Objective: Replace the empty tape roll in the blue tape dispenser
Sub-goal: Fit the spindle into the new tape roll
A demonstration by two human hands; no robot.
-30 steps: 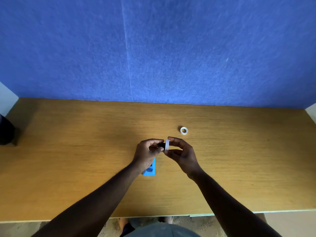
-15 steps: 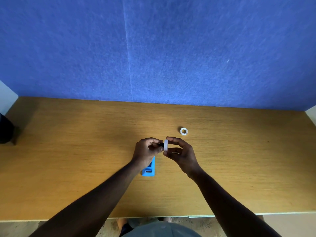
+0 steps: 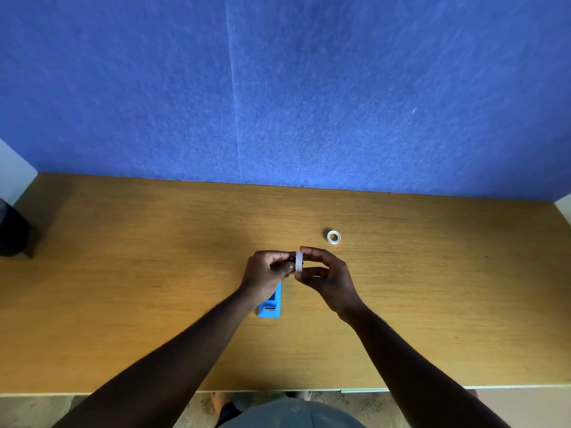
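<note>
Wood-grain desk [image 3: 123,304] | right hand [image 3: 330,279], left hand [image 3: 265,273] pinch white tape ring [image 3: 299,262]

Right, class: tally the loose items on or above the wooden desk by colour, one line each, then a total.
White: 2, the small white tape ring lying on the desk and the white tape roll held between both hands
Blue: 1, the blue plastic tape dispenser
Total: 3

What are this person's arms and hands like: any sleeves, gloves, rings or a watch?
Both forearms are bare to the picture's lower edge, with no sleeves showing. The left hand and right hand wear no gloves. No watch, bracelet or ring is visible on either wrist or the fingers.
</note>
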